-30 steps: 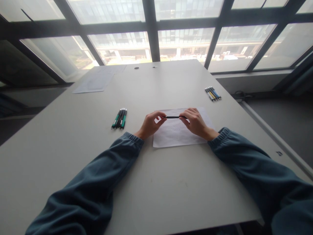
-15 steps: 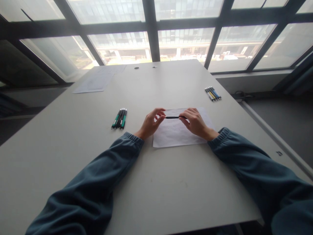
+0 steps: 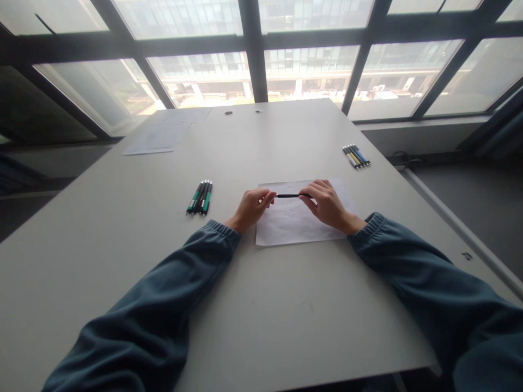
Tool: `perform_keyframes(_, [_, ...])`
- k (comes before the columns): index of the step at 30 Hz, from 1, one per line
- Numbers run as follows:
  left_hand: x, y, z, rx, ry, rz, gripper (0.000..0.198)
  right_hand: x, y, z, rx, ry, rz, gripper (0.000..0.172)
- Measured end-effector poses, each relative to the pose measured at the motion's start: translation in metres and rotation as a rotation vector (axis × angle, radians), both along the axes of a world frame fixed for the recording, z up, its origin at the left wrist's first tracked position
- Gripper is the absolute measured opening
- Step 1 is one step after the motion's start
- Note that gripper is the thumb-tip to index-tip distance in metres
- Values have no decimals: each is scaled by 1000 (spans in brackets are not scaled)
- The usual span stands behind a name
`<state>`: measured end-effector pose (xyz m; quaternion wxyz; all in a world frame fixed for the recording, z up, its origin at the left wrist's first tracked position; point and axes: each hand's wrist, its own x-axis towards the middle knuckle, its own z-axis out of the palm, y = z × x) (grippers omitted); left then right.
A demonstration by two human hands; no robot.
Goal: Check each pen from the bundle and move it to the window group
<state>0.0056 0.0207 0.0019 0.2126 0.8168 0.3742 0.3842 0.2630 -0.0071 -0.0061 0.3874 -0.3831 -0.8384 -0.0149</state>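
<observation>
Above a white sheet of paper (image 3: 294, 226), a slim black pen (image 3: 288, 195) lies level between my two hands. My right hand (image 3: 324, 204) grips its right end, the fingers folded over the barrel. At the left tip, the thumb and fingers of my left hand (image 3: 253, 208) are pinched together on the pen's end. Left of my left hand, several black and green pens (image 3: 199, 198) lie side by side on the table.
Several pens with white, yellow and blue parts (image 3: 356, 156) lie toward the table's right edge. Sheets of paper (image 3: 157, 135) rest at the far left of the white table (image 3: 261, 305). Large windows (image 3: 196, 76) stand beyond the far edge.
My left hand's fingers, partly spread before, have closed down into a pinch at the pen's left end. My right hand and the pen have stayed in place.
</observation>
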Motion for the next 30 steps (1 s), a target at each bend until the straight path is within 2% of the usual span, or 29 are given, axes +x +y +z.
perform_keyframes(14, [2, -3, 0, 82, -73, 20, 34, 1, 0, -1, 9, 5, -9, 21])
perform_keyframes(22, [4, -3, 0, 162, -118, -20, 11, 1, 1, -2, 45, -5, -12, 21])
perform_keyframes(27, [3, -3, 1, 189, -115, -38, 7, 0, 1, -2, 38, 0, -7, 19])
perform_keyframes(30, [3, -2, -1, 178, -118, -48, 12, 1, 1, -1, 34, -3, -9, 19])
